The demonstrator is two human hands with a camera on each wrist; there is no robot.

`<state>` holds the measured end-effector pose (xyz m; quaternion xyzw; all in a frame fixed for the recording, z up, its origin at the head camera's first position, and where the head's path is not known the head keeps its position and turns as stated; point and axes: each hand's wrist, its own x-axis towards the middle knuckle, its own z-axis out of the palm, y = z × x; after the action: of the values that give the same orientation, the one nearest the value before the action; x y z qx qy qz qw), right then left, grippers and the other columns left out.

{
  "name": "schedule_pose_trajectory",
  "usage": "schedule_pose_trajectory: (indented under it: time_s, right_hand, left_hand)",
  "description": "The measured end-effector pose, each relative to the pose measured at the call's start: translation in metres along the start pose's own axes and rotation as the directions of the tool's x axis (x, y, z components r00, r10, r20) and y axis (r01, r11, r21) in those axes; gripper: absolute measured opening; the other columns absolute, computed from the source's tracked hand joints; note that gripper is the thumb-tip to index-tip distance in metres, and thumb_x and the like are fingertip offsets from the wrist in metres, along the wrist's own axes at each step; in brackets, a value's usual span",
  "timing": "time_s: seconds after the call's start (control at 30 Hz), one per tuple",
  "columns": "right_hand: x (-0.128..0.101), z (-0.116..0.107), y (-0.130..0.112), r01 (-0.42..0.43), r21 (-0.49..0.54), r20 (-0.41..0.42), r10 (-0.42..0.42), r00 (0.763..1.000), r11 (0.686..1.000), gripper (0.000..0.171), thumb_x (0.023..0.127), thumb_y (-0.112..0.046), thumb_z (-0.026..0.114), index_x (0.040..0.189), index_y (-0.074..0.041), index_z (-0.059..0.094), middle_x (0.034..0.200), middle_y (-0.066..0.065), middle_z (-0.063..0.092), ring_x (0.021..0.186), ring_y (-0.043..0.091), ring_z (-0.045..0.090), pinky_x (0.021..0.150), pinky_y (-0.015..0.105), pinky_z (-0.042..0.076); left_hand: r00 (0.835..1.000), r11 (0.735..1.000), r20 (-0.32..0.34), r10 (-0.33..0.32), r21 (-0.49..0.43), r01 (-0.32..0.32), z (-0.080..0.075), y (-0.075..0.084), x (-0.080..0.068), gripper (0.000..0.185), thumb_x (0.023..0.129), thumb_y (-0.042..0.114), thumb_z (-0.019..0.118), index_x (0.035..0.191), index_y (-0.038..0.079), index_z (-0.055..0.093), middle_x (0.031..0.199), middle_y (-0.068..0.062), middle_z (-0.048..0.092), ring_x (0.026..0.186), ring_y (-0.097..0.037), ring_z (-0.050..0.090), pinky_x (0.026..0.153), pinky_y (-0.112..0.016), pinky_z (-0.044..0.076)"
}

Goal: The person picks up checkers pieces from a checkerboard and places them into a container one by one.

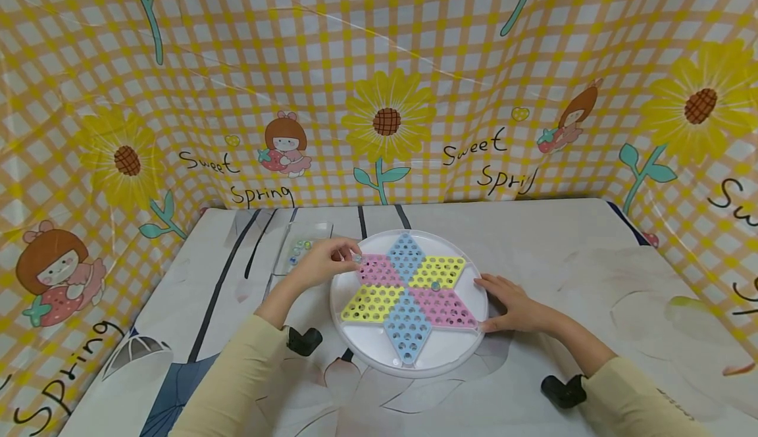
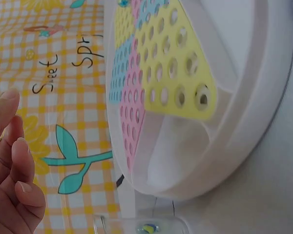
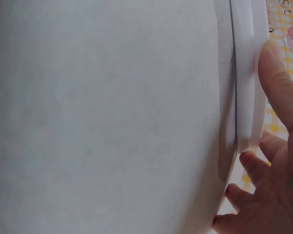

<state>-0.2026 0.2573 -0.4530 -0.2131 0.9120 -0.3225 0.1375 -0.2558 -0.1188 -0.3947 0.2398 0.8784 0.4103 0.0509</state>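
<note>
A round white Chinese checkers board (image 1: 379, 355) lies on the table, its star of holes coloured pink, yellow and blue. One glass marble (image 1: 435, 286) sits on it, at the edge of a yellow section. Over the far-left pink section, my left hand (image 1: 324, 260) pinches a small clear marble (image 1: 358, 258) between thumb and forefinger. That marble cannot be seen in the left wrist view. At the board's right side my right hand (image 1: 514, 305) rests with spread fingers against the rim. Its thumb (image 3: 278, 83) touches the rim in the right wrist view.
Left of the board stands a clear plastic box (image 1: 284, 269) holding several marbles (image 1: 301, 249). A checked cloth (image 1: 331, 42) with sunflowers hangs behind and beside the table. The table cover (image 1: 562, 239) is pale with dark printed lines.
</note>
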Motion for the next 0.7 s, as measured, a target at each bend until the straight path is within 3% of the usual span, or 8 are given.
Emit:
schedule_pose_trajectory:
  time_s: [0.7]
  right_hand:
    - [-0.001, -0.001, 0.000, 0.001, 0.003, 0.008, -0.001, 1.000, 1.000, 0.087, 0.073, -0.033, 0.075, 0.136, 0.007, 0.030, 0.141, 0.034, 0.017, 0.128, 0.054, 0.007, 0.094, 0.070, 0.008]
  left_hand:
    - [0.995, 0.997, -0.071, -0.068, -0.023, 0.067, -0.026, -0.028, -0.011, 0.028, 0.083, 0.015, 0.067, 0.106, 0.002, 0.061, 0.080, -0.006, 0.058, 0.064, -0.015, 0.048, 0.055, -0.024, 0.041]
